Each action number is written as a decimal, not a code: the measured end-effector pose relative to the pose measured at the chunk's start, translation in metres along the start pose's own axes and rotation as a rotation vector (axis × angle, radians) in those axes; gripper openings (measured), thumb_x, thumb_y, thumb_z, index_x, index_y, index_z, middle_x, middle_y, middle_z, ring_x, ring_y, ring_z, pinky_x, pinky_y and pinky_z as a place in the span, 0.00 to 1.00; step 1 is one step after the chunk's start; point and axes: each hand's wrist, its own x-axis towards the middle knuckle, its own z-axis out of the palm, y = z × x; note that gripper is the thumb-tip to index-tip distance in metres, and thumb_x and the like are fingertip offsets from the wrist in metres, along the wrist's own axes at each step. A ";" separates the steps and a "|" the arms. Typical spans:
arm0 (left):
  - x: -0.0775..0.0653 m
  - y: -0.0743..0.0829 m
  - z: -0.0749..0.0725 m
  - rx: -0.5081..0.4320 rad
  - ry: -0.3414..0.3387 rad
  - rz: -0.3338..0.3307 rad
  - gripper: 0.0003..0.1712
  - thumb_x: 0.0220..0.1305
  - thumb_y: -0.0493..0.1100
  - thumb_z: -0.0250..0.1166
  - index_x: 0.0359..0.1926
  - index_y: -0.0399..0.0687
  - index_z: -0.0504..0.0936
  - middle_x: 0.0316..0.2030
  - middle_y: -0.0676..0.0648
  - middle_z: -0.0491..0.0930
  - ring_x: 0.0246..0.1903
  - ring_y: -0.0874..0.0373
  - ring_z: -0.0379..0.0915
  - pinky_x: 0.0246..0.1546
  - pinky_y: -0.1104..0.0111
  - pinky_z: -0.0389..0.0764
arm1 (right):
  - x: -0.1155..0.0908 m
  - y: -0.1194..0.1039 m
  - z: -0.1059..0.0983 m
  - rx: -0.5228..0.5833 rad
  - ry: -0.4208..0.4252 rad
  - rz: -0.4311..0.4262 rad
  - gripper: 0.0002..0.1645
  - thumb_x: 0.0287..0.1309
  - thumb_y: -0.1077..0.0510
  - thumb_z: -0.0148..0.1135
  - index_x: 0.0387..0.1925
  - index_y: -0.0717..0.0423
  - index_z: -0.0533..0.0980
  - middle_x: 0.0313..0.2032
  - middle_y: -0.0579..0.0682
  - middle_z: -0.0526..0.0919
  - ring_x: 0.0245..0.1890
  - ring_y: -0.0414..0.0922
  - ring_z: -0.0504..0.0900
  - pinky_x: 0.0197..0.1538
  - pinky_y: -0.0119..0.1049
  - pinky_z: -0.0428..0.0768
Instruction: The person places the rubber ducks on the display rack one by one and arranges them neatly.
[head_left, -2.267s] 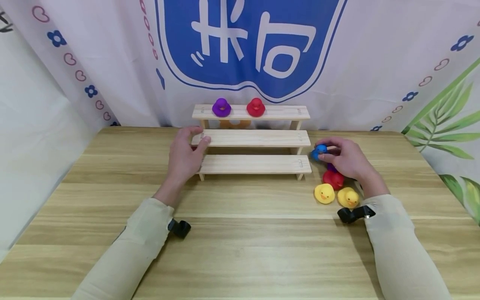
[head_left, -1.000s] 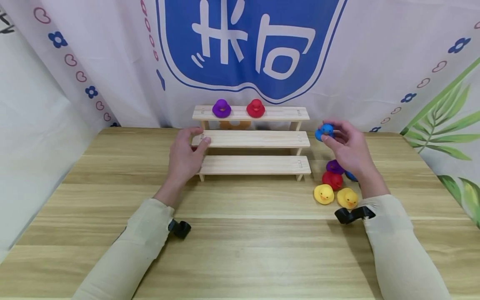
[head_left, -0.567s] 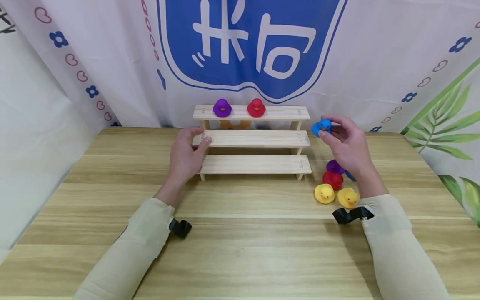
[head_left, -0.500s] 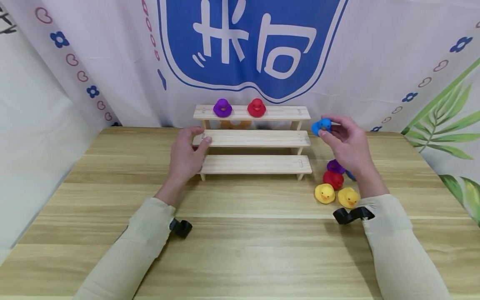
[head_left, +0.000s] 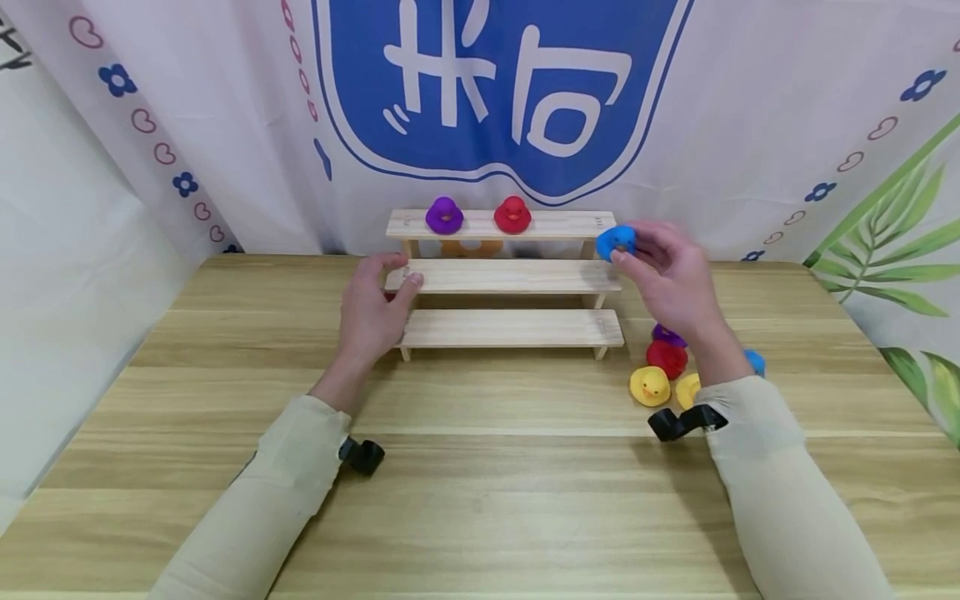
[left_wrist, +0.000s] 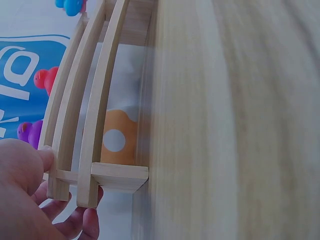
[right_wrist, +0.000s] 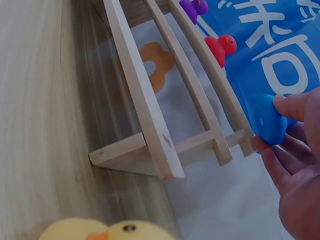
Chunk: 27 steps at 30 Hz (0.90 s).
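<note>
My right hand (head_left: 671, 275) pinches a blue rubber duck (head_left: 617, 243) between thumb and fingers, in the air by the right end of a three-tier wooden shelf (head_left: 510, 327). In the right wrist view the held duck (right_wrist: 270, 120) shows its flat underside, close to the top tier's end. My left hand (head_left: 372, 308) grips the left end of the middle tier, thumb on top; in the left wrist view its fingers (left_wrist: 72, 222) curl below the plank ends. On the top tier sit a purple duck (head_left: 444, 216) and a red duck (head_left: 512, 215).
Right of the shelf, on the wooden table (head_left: 480, 500), lie a purple duck (head_left: 667, 335), a red duck (head_left: 667, 359), two yellow ducks (head_left: 649, 387) and a blue duck (head_left: 755, 362), partly hidden by my right arm. A printed curtain (head_left: 262, 125) hangs right behind the shelf.
My right hand has lifted the blue duck from the pile at the right, then carried it up and left to the shelf's top right end. The left hand has stayed on the shelf.
</note>
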 end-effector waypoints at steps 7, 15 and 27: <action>0.001 0.000 0.000 0.004 0.003 -0.007 0.29 0.79 0.53 0.62 0.72 0.45 0.73 0.74 0.40 0.70 0.71 0.39 0.69 0.76 0.44 0.69 | 0.010 -0.008 0.009 -0.058 -0.029 -0.060 0.24 0.74 0.58 0.64 0.68 0.56 0.78 0.64 0.54 0.78 0.66 0.50 0.80 0.74 0.38 0.77; 0.001 -0.001 0.001 0.008 0.008 0.011 0.28 0.79 0.53 0.62 0.71 0.44 0.74 0.73 0.39 0.72 0.76 0.39 0.65 0.79 0.43 0.65 | 0.026 -0.010 0.018 -0.093 -0.080 -0.075 0.25 0.76 0.58 0.62 0.70 0.55 0.75 0.66 0.55 0.78 0.67 0.52 0.79 0.76 0.50 0.76; 0.001 -0.001 0.001 0.007 0.008 0.002 0.28 0.79 0.53 0.62 0.71 0.44 0.74 0.73 0.40 0.71 0.72 0.39 0.68 0.76 0.44 0.68 | 0.042 -0.015 0.029 -0.177 -0.113 0.012 0.25 0.78 0.54 0.58 0.71 0.52 0.74 0.68 0.54 0.76 0.66 0.53 0.76 0.75 0.51 0.76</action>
